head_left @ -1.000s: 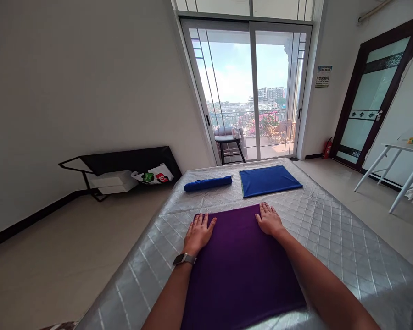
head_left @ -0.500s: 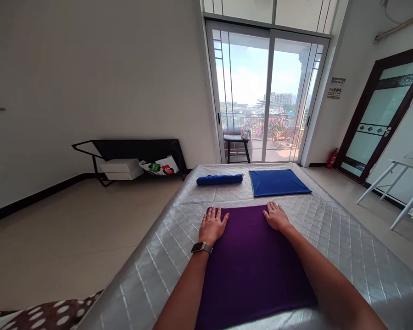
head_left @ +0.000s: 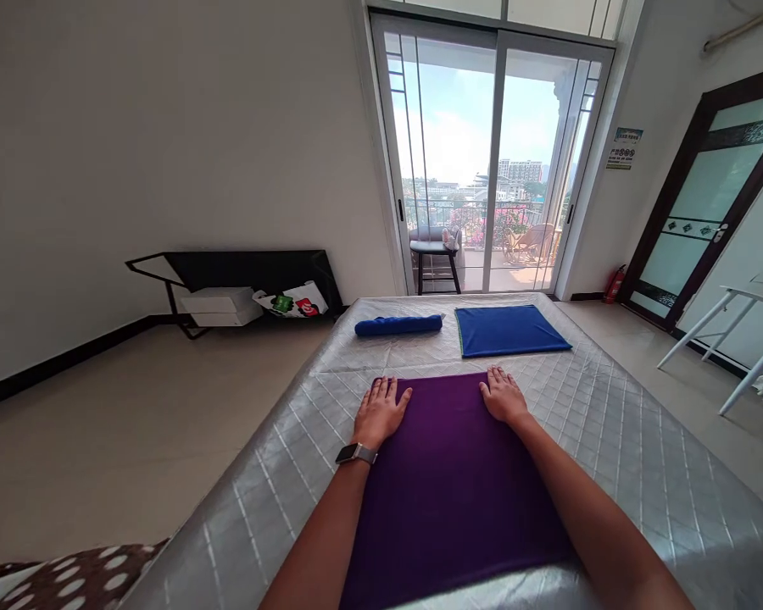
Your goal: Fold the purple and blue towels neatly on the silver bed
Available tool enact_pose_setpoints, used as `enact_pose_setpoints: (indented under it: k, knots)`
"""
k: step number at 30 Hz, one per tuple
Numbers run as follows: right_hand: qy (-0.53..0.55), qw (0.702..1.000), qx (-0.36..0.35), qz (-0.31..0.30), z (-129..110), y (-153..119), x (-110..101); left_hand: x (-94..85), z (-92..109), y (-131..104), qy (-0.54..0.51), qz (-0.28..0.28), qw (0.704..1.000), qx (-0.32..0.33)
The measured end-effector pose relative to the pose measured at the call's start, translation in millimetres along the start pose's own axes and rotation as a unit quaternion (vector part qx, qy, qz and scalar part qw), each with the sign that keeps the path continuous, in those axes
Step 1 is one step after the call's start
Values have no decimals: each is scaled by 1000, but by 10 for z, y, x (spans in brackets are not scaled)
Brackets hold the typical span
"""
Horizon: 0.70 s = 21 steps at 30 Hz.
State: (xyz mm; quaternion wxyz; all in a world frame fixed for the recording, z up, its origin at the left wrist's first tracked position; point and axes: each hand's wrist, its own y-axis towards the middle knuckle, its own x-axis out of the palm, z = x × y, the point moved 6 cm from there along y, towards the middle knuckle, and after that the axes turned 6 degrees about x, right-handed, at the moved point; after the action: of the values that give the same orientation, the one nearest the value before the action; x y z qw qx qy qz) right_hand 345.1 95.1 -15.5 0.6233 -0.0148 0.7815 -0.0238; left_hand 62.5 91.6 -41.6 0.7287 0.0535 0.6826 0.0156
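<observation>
Silver quilted mattress (head_left: 636,457) by sliding glass doors (head_left: 445,144), head view: purple cloth (head_left: 451,474) lies flat on near part, L hand (head_left: 381,413) at its far L corner, R hand (head_left: 504,396) at far R, fingers straight, palms down, gripping nothing. Beyond: blue roll (head_left: 398,325) & flat blue cloth (head_left: 514,330). Smoothing, it seems; prob. best to press evenly & sweep outward, so edges lie square w/o creases. Near R corner hidden behind R forearm (head_left: 585,508); near L runs off frame bottom. No. of layers: can't tell. Spotted fabric (head_left: 89,576), lower L, cut off.
</observation>
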Motion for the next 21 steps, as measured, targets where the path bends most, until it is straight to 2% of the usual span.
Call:
enact_pose_setpoints:
  k: [4,6,8,11,13,15,16,18,21]
  knots:
    - [18,1000,0,-4,-15,-22,-21,-111,-130,-18,2,-7,999,-40]
    - [26,1000,-4,0,-21,-30,-28,-191,-14,-18,2,6,1000,-15]
    - [32,999,-8,4,-24,-34,-30,-232,307,-43,-10,18,998,53]
    - [41,999,-9,9,-19,-31,-24,-166,1032,-188,-39,21,980,195]
    - [44,999,-12,10,-18,-25,-15,-72,1453,-314,-50,21,963,264]
    - [47,999,-13,11,-17,-16,-3,14,1670,-386,-50,23,955,290]
    - [49,999,-13,12,-16,-12,1,43,1684,-390,-48,24,956,290]
    - [53,998,-11,16,-14,-5,5,68,1529,-337,-39,25,963,265]
    - [56,998,-12,18,-14,-2,5,58,953,-186,-12,12,983,183]
